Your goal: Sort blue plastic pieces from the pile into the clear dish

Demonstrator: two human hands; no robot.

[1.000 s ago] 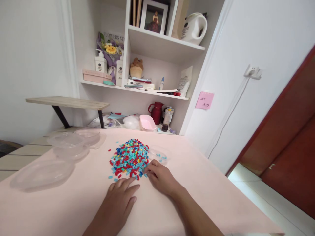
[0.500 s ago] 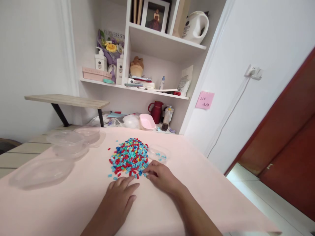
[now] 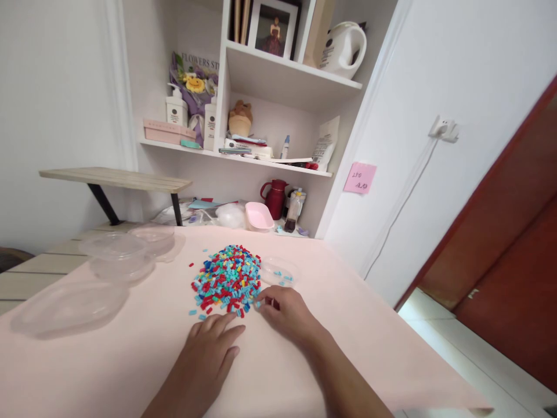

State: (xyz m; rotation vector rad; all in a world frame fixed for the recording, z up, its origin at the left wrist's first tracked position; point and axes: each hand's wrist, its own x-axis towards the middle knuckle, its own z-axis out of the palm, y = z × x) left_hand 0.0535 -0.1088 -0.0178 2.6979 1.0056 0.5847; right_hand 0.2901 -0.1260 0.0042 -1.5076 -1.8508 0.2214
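A heap of small toy bricks (image 3: 228,276) in red, light blue, dark blue, green and yellow lies in the middle of the pink table. My left hand (image 3: 213,342) rests flat at the heap's near edge, fingers apart, its fingertips close to a few loose bricks. At the heap's lower right, my right hand (image 3: 282,307) has thumb and fingers pinched together, with a small light blue brick (image 3: 257,303) at the tips. Just beyond that hand, a clear plastic container (image 3: 293,271) holds several light blue bricks.
On the left of the table (image 3: 369,348) stand clear plastic containers (image 3: 69,305), some overlapping. A pink tray (image 3: 259,217), a red jug (image 3: 275,199) and a bottle (image 3: 293,212) stand at the back under the shelves. A wooden riser (image 3: 115,179) stands at the back left.
My right hand has drawn slightly back from the heap's edge, its fingertips now pinched on a light blue brick. The left hand stays in place. The whole view has shifted slightly.
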